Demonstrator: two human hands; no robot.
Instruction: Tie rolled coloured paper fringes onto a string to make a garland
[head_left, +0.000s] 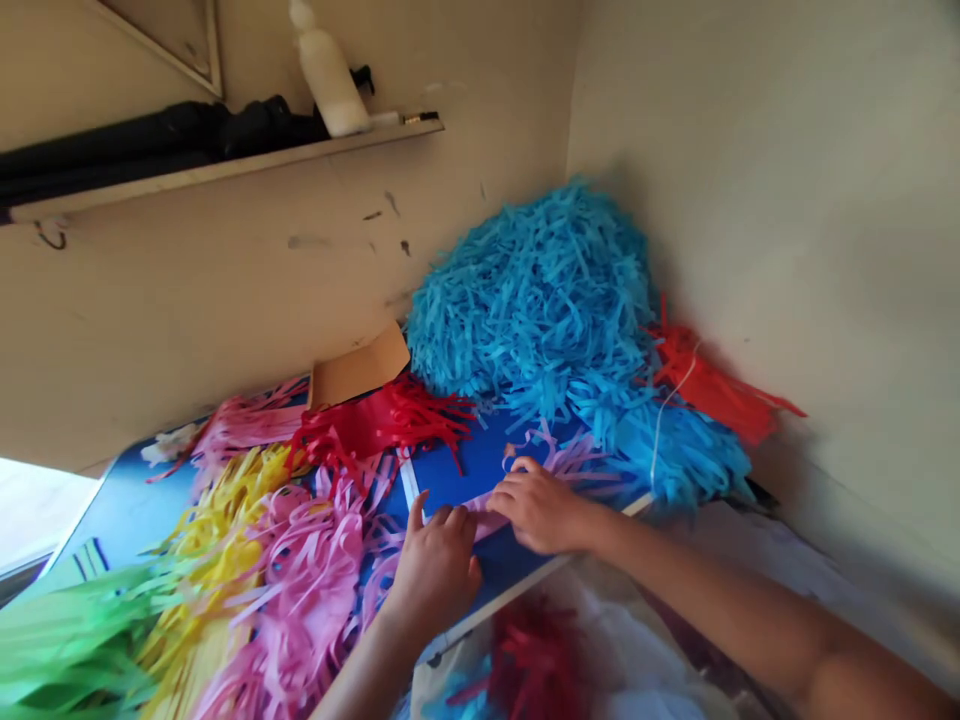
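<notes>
Lilac strip (489, 522) on blue worktop (457, 462), near front edge, partly covered by both hands. Blue fringe heap (536, 300) behind; pink fringe (319, 575) crowds left side, yellow fringe (214, 530) and green fringe (82, 625) farther left. Red fringe (375, 425) behind left hand, carton (364, 368) past it. White bottle (330, 80) on wall shelf (225, 170). Left hand (439, 560): back up, fingers on strip, one digit raised. Right hand (541, 508): forearm from lower right, fingers bent onto strip. Pinching or only pressing: cannot tell, either hand.

Left hand (441, 562) and right hand (541, 507) on a lilac strip (487, 524) — blue tabletop (454, 468), heaped blue fringe (540, 300) behind
</notes>
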